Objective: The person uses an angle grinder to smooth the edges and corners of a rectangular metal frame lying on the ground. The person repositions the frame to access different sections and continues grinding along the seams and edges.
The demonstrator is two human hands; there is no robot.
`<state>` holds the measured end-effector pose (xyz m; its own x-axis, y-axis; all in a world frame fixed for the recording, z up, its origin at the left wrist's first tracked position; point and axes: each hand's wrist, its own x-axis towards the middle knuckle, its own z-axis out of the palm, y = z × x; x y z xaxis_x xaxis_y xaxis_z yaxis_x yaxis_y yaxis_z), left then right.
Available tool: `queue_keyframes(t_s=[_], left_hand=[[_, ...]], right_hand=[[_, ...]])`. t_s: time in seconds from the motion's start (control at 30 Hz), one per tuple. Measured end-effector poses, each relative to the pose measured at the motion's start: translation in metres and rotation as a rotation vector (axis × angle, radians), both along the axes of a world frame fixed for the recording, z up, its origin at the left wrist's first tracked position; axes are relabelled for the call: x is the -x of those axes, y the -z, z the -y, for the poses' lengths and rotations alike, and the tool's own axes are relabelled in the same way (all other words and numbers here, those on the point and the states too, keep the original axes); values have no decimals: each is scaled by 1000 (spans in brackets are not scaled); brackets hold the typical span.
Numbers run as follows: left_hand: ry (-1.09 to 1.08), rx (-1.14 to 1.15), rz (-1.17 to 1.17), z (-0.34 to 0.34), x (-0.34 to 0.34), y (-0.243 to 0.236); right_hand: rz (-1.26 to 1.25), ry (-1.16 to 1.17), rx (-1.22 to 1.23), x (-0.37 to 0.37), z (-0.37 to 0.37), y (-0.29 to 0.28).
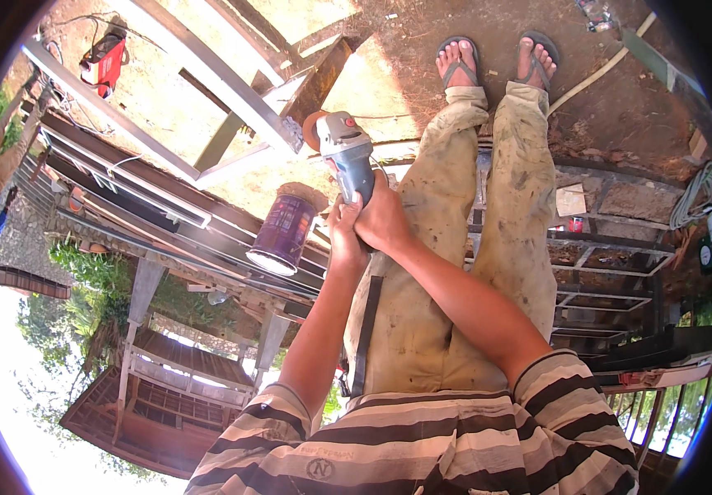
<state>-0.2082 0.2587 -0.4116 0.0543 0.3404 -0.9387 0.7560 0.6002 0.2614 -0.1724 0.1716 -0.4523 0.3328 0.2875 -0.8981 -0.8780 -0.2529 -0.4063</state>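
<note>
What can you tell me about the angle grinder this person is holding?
The angle grinder has a grey, plastic-looking body with a small red button on its lighter head and an orange disc at the front. Both hands grip its rear handle: the left hand beneath, the right hand wrapped over. It points away from the person, disc against the end of a grey metal frame bar.

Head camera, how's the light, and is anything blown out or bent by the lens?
Head view: hard sun on the ground, with the sky at lower left blown white; the grinder, held in the left hand and the right hand, is sharp; the steel frame curves toward the black fisheye rim.
</note>
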Motion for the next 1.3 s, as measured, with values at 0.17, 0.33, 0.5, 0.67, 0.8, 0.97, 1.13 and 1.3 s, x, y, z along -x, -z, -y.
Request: queue_keyframes(t_s=[0.17, 0.33, 0.5, 0.67, 0.8, 0.97, 1.13, 1.3], left_hand=[[80, -39, 50, -13, -10, 2], [110, -79, -26, 3, -21, -9], [574, -360, -9, 37, -75, -68], [1005, -756, 190, 73, -143, -84], [959, -712, 124, 94, -179, -111], [846, -754, 202, 121, -193, -135], [553, -570, 269, 121, -150, -134], [201, -699, -265, 86, -89, -121]], right_hand=[[21, 10, 4, -11, -9, 2], [121, 97, 7, -11, 0, -9], [171, 17, 56, -56, 27, -59], [443, 76, 53, -104, 56, -67], [620, 4, 40, -144, 77, -86], [747, -108, 85, -159, 103, -86], [572, -189, 168, -171, 122, -142], [539, 212, 63, -172, 147, -153]])
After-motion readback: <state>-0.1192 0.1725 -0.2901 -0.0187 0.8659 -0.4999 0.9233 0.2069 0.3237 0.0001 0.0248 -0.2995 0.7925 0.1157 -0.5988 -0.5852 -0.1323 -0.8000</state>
